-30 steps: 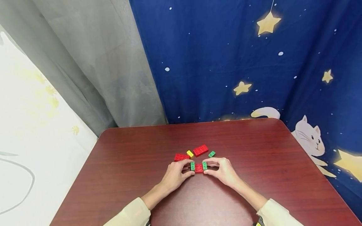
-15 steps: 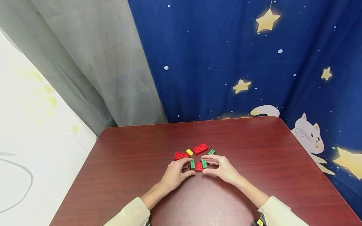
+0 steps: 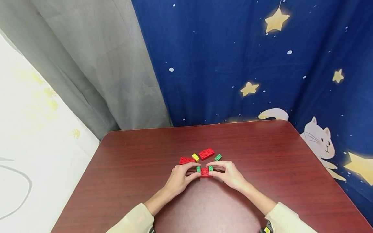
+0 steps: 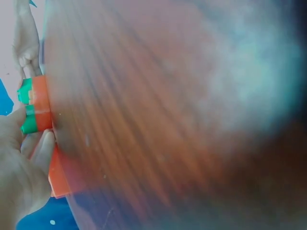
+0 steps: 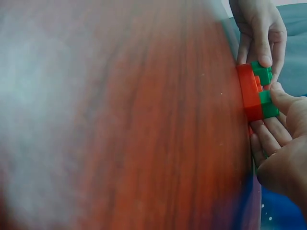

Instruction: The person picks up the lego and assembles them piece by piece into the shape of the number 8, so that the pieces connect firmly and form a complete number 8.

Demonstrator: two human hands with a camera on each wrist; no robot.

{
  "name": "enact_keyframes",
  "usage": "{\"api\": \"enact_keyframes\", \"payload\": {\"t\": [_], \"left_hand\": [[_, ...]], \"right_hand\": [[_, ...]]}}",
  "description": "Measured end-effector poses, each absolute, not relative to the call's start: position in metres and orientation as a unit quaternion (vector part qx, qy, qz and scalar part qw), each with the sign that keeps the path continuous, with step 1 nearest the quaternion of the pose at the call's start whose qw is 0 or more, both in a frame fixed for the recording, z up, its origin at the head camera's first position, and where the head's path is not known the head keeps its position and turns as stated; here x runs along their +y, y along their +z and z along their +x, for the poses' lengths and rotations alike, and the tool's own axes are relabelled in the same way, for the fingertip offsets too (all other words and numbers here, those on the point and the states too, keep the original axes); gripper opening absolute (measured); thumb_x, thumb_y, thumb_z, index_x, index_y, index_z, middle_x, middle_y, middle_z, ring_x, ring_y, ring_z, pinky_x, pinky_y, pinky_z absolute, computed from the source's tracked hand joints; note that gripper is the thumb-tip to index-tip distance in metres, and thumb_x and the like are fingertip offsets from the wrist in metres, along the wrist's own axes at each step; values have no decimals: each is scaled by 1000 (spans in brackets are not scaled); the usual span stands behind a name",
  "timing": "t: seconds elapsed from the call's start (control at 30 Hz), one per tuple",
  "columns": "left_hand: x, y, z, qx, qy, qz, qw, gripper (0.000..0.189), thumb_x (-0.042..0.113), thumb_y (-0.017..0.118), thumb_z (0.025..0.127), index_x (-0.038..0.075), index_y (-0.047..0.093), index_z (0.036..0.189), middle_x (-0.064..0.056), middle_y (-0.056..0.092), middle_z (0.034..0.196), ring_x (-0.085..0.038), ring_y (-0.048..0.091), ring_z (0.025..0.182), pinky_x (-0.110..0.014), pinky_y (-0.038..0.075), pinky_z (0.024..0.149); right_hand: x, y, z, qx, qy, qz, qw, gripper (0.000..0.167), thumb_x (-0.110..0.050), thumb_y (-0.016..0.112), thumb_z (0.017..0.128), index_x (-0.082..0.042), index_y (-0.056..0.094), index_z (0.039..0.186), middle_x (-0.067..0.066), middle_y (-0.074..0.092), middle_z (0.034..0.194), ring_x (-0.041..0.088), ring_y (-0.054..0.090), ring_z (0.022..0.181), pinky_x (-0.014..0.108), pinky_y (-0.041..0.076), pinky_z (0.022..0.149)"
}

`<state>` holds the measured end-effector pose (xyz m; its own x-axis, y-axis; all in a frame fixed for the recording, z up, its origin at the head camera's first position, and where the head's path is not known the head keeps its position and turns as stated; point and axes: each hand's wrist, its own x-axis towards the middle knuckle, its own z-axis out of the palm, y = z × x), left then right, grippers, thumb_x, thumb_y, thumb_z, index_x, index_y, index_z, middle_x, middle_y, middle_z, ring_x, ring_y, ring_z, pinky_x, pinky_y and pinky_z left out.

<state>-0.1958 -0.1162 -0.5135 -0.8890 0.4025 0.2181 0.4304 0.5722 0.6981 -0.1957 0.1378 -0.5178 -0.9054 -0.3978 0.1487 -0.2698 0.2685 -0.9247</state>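
Observation:
In the head view, a red brick (image 3: 205,172) with studs lies on the table, bearing one small green brick (image 3: 198,169) on its left end and another green brick (image 3: 210,168) on its right end. My left hand (image 3: 177,180) pinches the left green brick between thumb and fingers. The right hand (image 3: 232,176) pinches the other one in the same way, its thumb over the near end. From the right wrist view, both green bricks (image 5: 268,104) stand atop the red brick (image 5: 250,93), a gap between them. Fingertips partly hide the bricks.
Behind the hands lie a red brick (image 3: 206,153), a yellow brick (image 3: 195,157), a small green brick (image 3: 218,157) and another red brick (image 3: 186,160), partly covered by the left hand. A curtain (image 3: 209,64) hangs beyond the table's (image 3: 140,145) far edge.
Both thumbs have moved up and inward, from in front of the green bricks onto their near ends. The bricks have stayed about where they were.

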Motion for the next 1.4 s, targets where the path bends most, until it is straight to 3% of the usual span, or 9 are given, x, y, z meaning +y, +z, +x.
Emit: {"api": "enact_keyframes", "payload": {"t": [0.33,0.73,1.4], "left_hand": [[-115,-512,-197,-880,-410,-238,3,34,26,84,93,15,77,124,1,78,115,-4,75,97,-22,60,82],[-115,-511,-199,-884,-402,-238,9,34,28,84,92,14,78,123,-1,79,114,-5,76,96,-23,61,80],[-115,-508,-202,-894,-378,-239,3,39,34,86,90,14,79,123,-1,79,113,-6,76,96,-26,62,80]], "right_hand": [[138,-517,-198,800,-554,-227,48,32,-13,82,95,-2,77,125,11,78,117,28,75,111,20,57,88],[138,-518,-197,803,-552,-219,50,35,-15,82,95,-3,76,127,11,77,121,28,74,113,21,57,90],[139,-516,-202,816,-528,-229,44,33,-15,84,94,-2,78,124,7,79,112,23,77,105,22,59,85]]}}
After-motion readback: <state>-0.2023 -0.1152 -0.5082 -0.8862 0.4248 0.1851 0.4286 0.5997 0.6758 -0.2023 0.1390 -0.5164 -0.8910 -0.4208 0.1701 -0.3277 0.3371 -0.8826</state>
